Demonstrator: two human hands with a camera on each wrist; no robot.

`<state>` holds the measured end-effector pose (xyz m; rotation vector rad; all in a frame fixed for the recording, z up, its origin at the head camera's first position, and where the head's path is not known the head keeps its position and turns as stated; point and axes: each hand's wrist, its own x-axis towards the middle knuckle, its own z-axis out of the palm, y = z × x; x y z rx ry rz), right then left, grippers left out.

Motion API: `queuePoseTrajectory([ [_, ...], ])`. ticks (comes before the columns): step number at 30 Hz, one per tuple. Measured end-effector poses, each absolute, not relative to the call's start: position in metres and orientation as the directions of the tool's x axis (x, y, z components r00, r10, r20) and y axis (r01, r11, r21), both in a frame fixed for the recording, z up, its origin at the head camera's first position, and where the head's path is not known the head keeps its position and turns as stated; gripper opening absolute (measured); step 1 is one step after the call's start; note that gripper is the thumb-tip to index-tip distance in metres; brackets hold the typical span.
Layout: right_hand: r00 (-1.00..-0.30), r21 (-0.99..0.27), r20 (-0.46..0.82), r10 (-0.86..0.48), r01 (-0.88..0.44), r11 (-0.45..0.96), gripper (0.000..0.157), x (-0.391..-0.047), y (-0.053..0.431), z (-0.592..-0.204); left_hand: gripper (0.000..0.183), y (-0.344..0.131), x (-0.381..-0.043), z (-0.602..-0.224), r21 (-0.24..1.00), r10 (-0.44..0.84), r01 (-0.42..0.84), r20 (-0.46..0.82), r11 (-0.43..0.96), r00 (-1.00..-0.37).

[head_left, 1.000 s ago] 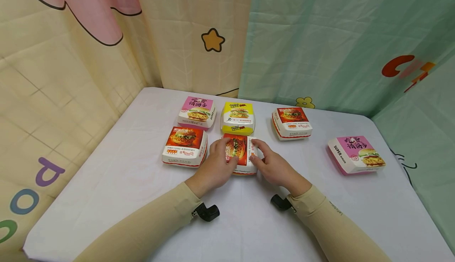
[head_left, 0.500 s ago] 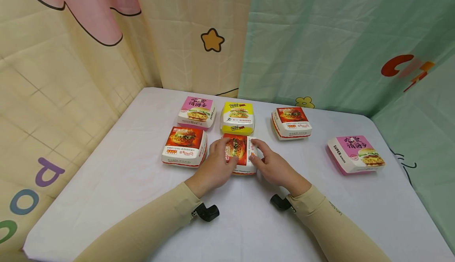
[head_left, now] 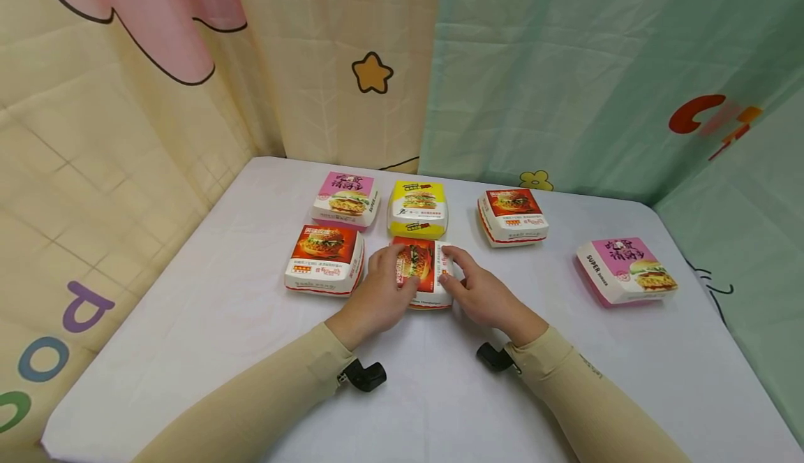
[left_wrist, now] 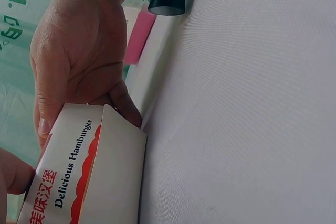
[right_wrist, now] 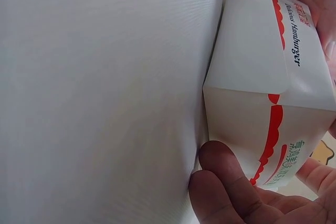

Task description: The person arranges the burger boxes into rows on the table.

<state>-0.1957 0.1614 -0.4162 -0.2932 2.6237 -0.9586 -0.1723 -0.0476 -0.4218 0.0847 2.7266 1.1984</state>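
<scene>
A red-and-white hamburger box [head_left: 426, 266] sits on the white-covered table, between my two hands. My left hand [head_left: 375, 300] holds its left side, the thumb laid over the lid's edge. Opposite it, my right hand [head_left: 488, 297] grips the right side, thumb on top and fingers down along the wall. Lettering reading "Delicious Hamburger" shows on the front of the box [left_wrist: 118, 166] in the left wrist view. Fingertips [right_wrist: 218, 195] of the right hand lie low on the side wall, close to the cloth, in the right wrist view.
Left of the hands stands another red hamburger box [head_left: 323, 260], with a pink box [head_left: 345, 200] behind it. A yellow box [head_left: 417, 210] is just behind the held one. Farther right are a red box [head_left: 513, 217] and a pink box [head_left: 628, 272]. Curtains [head_left: 534, 65] hang behind the table [head_left: 207, 365].
The view has shifted very slightly. Both hands stay on the hamburger box, and no box has visibly moved on the table.
</scene>
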Motion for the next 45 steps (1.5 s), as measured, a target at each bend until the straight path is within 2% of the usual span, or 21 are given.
queuePoseTrajectory([
  [25,-0.923,-0.654,-0.246,-0.296,-0.068,0.754,0.066,-0.196,0.161,-0.415,0.072,-0.047,-0.175,-0.419,0.759,0.119,-0.029,-0.139,0.650,-0.983],
  [37,-0.921,-0.655,-0.245,-0.304,-0.074,0.752,0.065,-0.196,0.159,-0.415,0.076,-0.049,-0.175,-0.416,0.755,0.107,-0.059,-0.169,0.653,-0.980],
  [45,-0.921,-0.697,-0.211,-0.326,-0.092,0.711,0.071,-0.196,0.167,-0.411,0.084,-0.050,-0.172,-0.409,0.751,0.113,-0.064,-0.182,0.657,-0.977],
])
